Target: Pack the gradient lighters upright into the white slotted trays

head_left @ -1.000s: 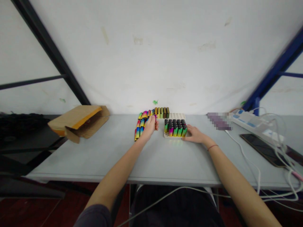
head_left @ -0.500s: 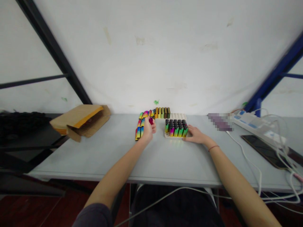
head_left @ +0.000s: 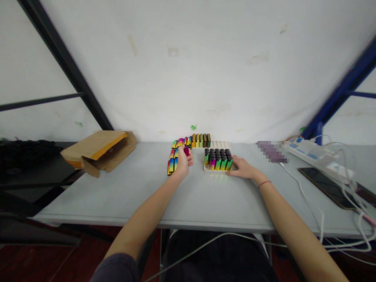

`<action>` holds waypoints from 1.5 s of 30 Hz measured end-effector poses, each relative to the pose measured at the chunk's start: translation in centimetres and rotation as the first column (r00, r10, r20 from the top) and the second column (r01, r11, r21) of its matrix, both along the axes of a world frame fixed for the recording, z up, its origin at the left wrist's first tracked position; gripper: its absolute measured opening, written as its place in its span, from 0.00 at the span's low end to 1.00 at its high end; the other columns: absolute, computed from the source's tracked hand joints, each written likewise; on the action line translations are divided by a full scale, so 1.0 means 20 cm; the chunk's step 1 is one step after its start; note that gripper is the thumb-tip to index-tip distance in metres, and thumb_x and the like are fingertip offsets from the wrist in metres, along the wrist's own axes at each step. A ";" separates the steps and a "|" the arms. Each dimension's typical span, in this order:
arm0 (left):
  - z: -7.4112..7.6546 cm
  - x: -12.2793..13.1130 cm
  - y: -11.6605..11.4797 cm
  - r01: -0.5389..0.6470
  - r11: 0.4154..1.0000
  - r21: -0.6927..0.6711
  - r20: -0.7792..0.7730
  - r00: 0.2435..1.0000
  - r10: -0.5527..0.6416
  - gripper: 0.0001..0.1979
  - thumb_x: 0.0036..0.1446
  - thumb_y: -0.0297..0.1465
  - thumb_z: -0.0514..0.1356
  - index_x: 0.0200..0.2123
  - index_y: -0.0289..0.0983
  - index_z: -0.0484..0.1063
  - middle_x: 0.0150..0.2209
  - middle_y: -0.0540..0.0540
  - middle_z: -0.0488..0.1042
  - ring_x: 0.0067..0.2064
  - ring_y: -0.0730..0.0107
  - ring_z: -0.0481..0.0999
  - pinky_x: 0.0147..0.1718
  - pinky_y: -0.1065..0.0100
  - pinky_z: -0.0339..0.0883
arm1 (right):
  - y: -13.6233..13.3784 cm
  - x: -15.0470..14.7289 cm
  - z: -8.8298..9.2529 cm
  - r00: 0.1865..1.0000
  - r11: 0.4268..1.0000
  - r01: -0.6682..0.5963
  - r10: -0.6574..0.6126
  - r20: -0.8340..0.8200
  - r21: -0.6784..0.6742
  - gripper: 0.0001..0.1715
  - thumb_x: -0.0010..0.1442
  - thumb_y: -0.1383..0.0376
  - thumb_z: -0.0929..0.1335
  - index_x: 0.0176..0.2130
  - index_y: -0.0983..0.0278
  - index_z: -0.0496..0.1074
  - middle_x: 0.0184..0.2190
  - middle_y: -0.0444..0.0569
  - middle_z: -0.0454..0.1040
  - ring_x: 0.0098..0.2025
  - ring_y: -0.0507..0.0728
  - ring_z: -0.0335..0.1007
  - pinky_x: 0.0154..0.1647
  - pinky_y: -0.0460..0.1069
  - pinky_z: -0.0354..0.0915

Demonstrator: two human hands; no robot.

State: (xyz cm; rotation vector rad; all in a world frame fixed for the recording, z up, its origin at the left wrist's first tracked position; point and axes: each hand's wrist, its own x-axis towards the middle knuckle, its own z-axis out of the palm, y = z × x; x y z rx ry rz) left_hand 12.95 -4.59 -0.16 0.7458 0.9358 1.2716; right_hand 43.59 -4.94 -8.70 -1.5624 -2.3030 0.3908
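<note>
Left hand [head_left: 183, 162] grips magenta lighter [head_left: 186, 151] just left of white tray [head_left: 207, 170]

Left forearm angles in from the lower edge of the view, wrist bent, fingers curled round the magenta lighter, which is held up off the lying lighters, tilted. Fingers cover most of it, so only a magenta end shows; its top and exact grip are hard to make out. Right hand [head_left: 243, 168] lies flat and open on the tabletop [head_left: 205, 201], holding nothing, fingertips at the right edge of the tray, thin cord bracelet [head_left: 264, 183] on the wrist.

Tray carries upright rainbow-gradient disposable lighters [head_left: 217, 159] with black tops, packed in rows. Left of the tray, more rainbow lighters [head_left: 172, 161] lie on their sides in a tight column, partly hidden behind the left hand; count not readable. Behind the tray, a row of upright yellow-to-green lighters [head_left: 201, 140] stands beside a second white tray [head_left: 221, 145], its sockets unfilled as far as can be seen.

Only a narrow gap separates the left hand from the tray. Tray sits well back from the tabletop's front edge, near the wall. Right of the tray: pixelated purple object [head_left: 272, 151], power strip [head_left: 311, 153], dark smartphone [head_left: 323, 187]. Far left of the tray, open cardboard box [head_left: 100, 152] at the tabletop's edge.
</note>
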 end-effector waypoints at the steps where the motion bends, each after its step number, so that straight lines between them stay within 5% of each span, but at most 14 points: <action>1: 0.00 0.00 0.00 0.012 1.000 -0.002 -0.001 1.000 -0.012 0.27 0.68 0.51 0.47 0.21 0.41 0.53 0.14 0.59 0.44 0.14 0.80 0.42 0.14 0.76 0.38 | 0.00 0.00 0.00 1.000 1.000 0.002 -0.002 0.000 -0.002 0.52 0.56 0.39 0.72 0.71 0.60 0.65 0.73 0.61 0.62 0.74 0.76 0.56 0.72 0.73 0.52; 7: 0.03 0.01 -0.02 0.049 0.999 0.012 -0.023 0.999 -0.049 0.24 0.68 0.47 0.46 0.21 0.42 0.53 0.14 0.59 0.44 0.14 0.79 0.41 0.14 0.75 0.37 | 0.00 -0.01 0.01 1.000 1.000 0.002 -0.002 -0.007 0.008 0.50 0.55 0.41 0.73 0.69 0.58 0.67 0.71 0.59 0.65 0.72 0.76 0.59 0.72 0.72 0.54; 12: -0.03 0.03 0.01 0.179 0.979 0.095 -0.191 0.969 -0.158 0.25 0.67 0.51 0.51 0.24 0.41 0.58 0.16 0.57 0.53 0.16 0.77 0.50 0.16 0.73 0.46 | -0.01 -0.01 0.02 1.000 1.000 -0.008 0.008 -0.016 0.027 0.49 0.55 0.42 0.74 0.69 0.56 0.67 0.71 0.57 0.66 0.71 0.76 0.61 0.71 0.72 0.55; 15: -0.08 0.03 0.01 0.310 0.904 0.296 -0.436 0.886 -0.161 0.21 0.66 0.49 0.57 0.27 0.40 0.62 0.21 0.54 0.62 0.22 0.75 0.60 0.22 0.72 0.56 | -0.01 -0.01 0.02 1.000 0.999 -0.009 0.010 -0.019 0.035 0.49 0.56 0.42 0.74 0.69 0.56 0.67 0.71 0.56 0.66 0.71 0.76 0.60 0.71 0.72 0.55; 19: -0.07 -0.01 0.00 0.448 0.757 0.476 -0.680 0.733 -0.007 0.13 0.70 0.41 0.55 0.36 0.39 0.70 0.32 0.48 0.73 0.36 0.67 0.74 0.42 0.66 0.69 | -0.01 -0.02 0.02 1.000 1.000 0.000 0.001 -0.025 0.030 0.49 0.55 0.42 0.74 0.69 0.56 0.67 0.71 0.56 0.65 0.71 0.76 0.60 0.73 0.71 0.54; 23: -0.02 -0.06 0.02 0.501 0.694 0.517 -0.798 0.576 0.179 0.13 0.68 0.38 0.58 0.42 0.37 0.77 0.47 0.40 0.78 0.52 0.59 0.76 0.55 0.61 0.69 | -0.01 -0.02 0.01 0.999 1.000 0.004 -0.003 -0.037 0.026 0.50 0.55 0.41 0.74 0.70 0.55 0.67 0.72 0.55 0.65 0.72 0.76 0.59 0.73 0.72 0.52; 26: 0.00 -0.09 0.05 0.576 0.678 0.456 -0.852 0.503 0.145 0.14 0.65 0.37 0.60 0.47 0.37 0.80 0.50 0.39 0.79 0.51 0.58 0.78 0.53 0.62 0.71 | 0.00 -0.02 0.00 0.999 1.000 0.004 -0.003 -0.045 0.020 0.51 0.55 0.41 0.74 0.70 0.56 0.67 0.71 0.56 0.65 0.72 0.77 0.59 0.73 0.72 0.51; 31: -0.03 -0.11 0.08 0.626 0.653 0.426 -0.865 0.494 0.091 0.13 0.61 0.37 0.64 0.46 0.37 0.81 0.52 0.40 0.82 0.51 0.58 0.80 0.52 0.63 0.73 | 0.01 -0.01 0.00 0.999 1.000 0.011 -0.010 -0.035 0.022 0.52 0.55 0.40 0.74 0.71 0.57 0.65 0.71 0.58 0.65 0.72 0.77 0.58 0.73 0.72 0.53; 38: -0.10 -0.09 0.09 0.656 0.636 0.407 -0.872 0.486 0.057 0.15 0.61 0.35 0.65 0.50 0.37 0.79 0.41 0.45 0.84 0.40 0.63 0.83 0.47 0.63 0.76 | 0.01 -0.01 0.00 0.999 0.999 -0.016 0.018 -0.049 0.030 0.51 0.55 0.40 0.74 0.70 0.57 0.67 0.70 0.58 0.67 0.70 0.77 0.61 0.72 0.73 0.54; 45: -0.12 -0.09 0.09 0.650 0.612 0.450 -0.871 0.471 0.141 0.10 0.62 0.33 0.65 0.47 0.40 0.75 0.41 0.47 0.82 0.41 0.64 0.83 0.48 0.63 0.76 | 0.01 -0.01 -0.01 0.998 0.999 -0.015 0.018 -0.054 0.046 0.50 0.55 0.41 0.74 0.70 0.56 0.67 0.71 0.56 0.66 0.71 0.77 0.60 0.72 0.73 0.54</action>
